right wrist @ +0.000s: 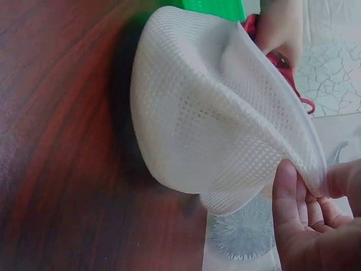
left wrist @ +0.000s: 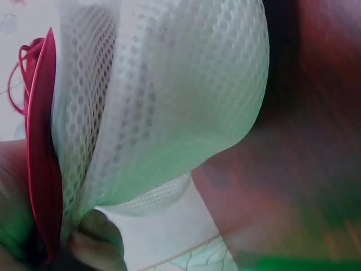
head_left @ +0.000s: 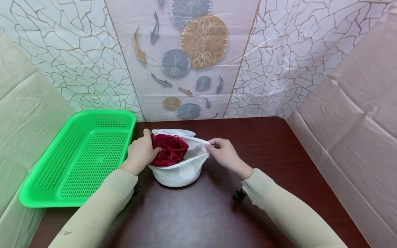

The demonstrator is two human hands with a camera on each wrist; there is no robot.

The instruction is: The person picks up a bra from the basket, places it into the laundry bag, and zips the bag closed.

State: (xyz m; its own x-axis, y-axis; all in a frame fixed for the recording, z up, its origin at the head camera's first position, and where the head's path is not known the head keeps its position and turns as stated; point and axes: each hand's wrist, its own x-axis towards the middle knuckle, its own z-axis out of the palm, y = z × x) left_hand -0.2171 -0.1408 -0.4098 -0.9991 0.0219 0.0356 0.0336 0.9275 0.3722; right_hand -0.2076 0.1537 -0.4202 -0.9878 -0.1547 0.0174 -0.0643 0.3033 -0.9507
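Two bare hands, left hand [head_left: 141,150] and right hand [head_left: 224,153], long beige sleeves [head_left: 102,210] reaching the wrists, faint dark lettering on the left sleeve, small black camera mounts [head_left: 239,195] strapped beneath each wrist

White mesh bag [head_left: 181,172]; dark red garment [head_left: 169,150]; green perforated basket [head_left: 77,158]; dark reddish-brown table [head_left: 263,144]; beige sleeves [head_left: 102,210].

Your left hand [head_left: 141,151] curls its fingers round red cloth [head_left: 169,150] at the mesh bag [head_left: 181,172]; your right hand [head_left: 223,153] pinches that bag's rim (both forearms angled inward, sleeves down to the wrists).
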